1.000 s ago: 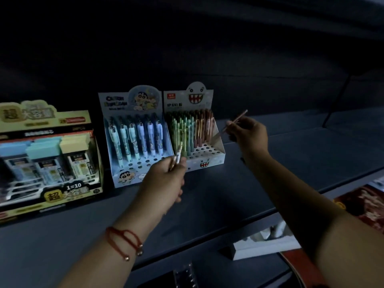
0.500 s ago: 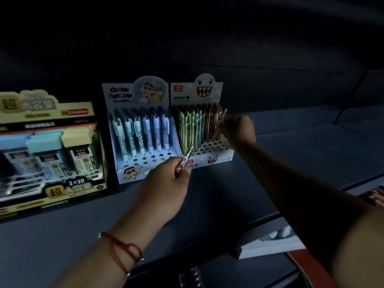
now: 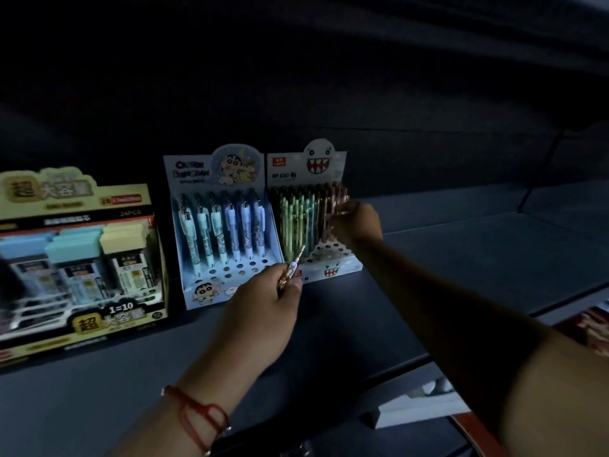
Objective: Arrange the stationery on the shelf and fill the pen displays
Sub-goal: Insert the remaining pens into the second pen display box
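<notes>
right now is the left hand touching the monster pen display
Apart. The head view shows the left hand pinching a pen in front of the monster display, with dark shelf visible between them.

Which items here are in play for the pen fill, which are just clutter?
In play: monster display, its pens, pen in left hand, right hand at the pink pens, cartoon display.
Lying about: refill box, white box below the shelf.

On the dark shelf [image 3: 445, 258], the yellow cardboard refill box [image 3: 75, 258] stood at my left edge, the blue cartoon pen display [image 3: 224, 225] right of it, the white monster-face pen display [image 3: 309, 212] touching that one's right side.
</notes>
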Motion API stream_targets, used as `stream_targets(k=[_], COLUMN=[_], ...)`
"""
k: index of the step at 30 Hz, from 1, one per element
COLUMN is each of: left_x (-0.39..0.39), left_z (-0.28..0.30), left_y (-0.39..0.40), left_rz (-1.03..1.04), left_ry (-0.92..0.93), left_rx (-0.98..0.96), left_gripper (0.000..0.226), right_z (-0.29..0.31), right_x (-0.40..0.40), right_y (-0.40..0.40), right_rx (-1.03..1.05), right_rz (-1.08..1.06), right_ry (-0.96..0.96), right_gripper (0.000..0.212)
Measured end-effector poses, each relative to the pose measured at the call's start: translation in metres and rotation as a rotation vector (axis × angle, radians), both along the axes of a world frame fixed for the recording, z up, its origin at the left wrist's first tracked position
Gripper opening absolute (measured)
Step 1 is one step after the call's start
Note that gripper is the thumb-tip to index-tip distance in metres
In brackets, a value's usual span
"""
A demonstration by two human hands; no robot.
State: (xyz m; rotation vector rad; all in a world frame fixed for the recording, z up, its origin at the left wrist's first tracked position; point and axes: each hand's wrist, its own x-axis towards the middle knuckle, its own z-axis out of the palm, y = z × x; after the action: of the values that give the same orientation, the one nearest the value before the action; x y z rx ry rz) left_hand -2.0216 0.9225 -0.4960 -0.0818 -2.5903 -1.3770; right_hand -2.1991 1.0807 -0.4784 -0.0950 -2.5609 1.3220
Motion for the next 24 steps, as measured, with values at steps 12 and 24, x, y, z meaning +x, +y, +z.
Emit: stream_targets(k=[12,24], left_x=[0.011,0.029], left_z=[0.003,0.004], left_y=[0.023,0.014], left_rz=[-0.079,0.039], left_ry=[-0.073,0.232], left_rx=[0.087,-0.479], left_gripper=[0.021,0.044], right_z=[-0.023,-0.015], right_x=[0.129,0.116], right_y=[0.014,0.055], right_rx=[-0.804,-0.978], right_rz=[0.613,0.118], right_ry=[-0.293,-0.159], right_gripper=[0.028,0.018])
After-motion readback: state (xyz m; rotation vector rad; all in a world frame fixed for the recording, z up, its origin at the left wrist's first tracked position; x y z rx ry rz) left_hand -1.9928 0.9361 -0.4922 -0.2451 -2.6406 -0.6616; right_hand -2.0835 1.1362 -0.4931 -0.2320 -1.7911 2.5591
